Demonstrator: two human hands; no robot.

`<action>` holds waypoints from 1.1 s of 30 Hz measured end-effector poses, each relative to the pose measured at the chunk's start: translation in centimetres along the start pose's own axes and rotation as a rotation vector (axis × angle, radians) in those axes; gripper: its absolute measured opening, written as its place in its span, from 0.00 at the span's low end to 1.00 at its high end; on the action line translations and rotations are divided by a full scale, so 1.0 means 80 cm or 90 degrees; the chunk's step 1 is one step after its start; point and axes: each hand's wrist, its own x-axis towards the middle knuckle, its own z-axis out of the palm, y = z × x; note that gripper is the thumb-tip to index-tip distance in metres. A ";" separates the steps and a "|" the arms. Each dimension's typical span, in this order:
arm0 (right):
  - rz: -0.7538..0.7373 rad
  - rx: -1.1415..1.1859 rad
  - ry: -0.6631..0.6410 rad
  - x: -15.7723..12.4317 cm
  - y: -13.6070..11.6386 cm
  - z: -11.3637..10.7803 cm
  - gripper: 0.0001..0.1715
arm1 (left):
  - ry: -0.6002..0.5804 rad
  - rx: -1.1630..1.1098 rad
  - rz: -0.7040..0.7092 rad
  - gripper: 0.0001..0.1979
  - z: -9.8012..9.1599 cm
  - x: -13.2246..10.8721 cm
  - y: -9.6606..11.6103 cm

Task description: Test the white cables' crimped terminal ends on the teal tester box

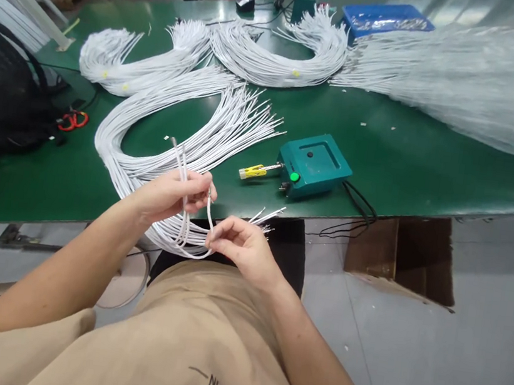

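1. Head view: the left hand [176, 194], near the middle of the frame, has its fingers closed around white cable, two ends of which poke up above the thumb.
2. The right hand [244, 248], just below and to its right, pinches the white cable [209, 211] between narrow fingertips; this length spans the gap between both hands.
3. Beneath them, one lap bundle [190, 250] of cables hangs over the edge of the desk [420, 176], partly hidden by the hands.
4. Directly behind the left hand, one curved bundle [114, 129] crowds the centre-left of the frame.
5. More bundles lie across the upper part: a left one [152, 74] showing two yellow marks and a right one [274, 62] showing one; they overlap, so I cannot tell an exact total.
6. One teal device [318, 162] stands right of centre, with one green button [295, 177], one yellow tip [254, 172] aimed left and a black cord [360, 200].
7. Upper right: one blue tray [373, 9] beside a broad cable pile under clear plastic [480, 83].
8. Left edge: one black bag [9, 97] and one pair of red-handled scissors [74, 121], just beside each other.
9. Lower right: one open cardboard box [373, 246] on the floor [474, 373].
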 end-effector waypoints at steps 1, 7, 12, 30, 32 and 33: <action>-0.001 0.009 0.006 0.000 0.002 0.000 0.12 | 0.015 -0.003 0.014 0.19 0.002 -0.001 -0.002; -0.005 0.034 0.019 0.000 0.007 -0.003 0.11 | 0.002 -0.023 0.024 0.12 0.004 -0.001 -0.016; -0.020 0.021 0.024 0.002 0.011 -0.003 0.10 | -0.002 -0.070 0.002 0.12 0.006 0.004 -0.017; -0.133 -0.352 0.257 0.047 -0.055 -0.020 0.13 | 0.089 0.089 0.067 0.17 0.039 0.001 -0.043; -0.141 -0.306 0.251 0.051 -0.048 -0.020 0.12 | 0.119 0.034 0.085 0.16 0.039 0.004 -0.047; -0.143 -0.291 0.248 0.051 -0.045 -0.019 0.11 | 0.135 0.007 0.103 0.15 0.038 0.006 -0.049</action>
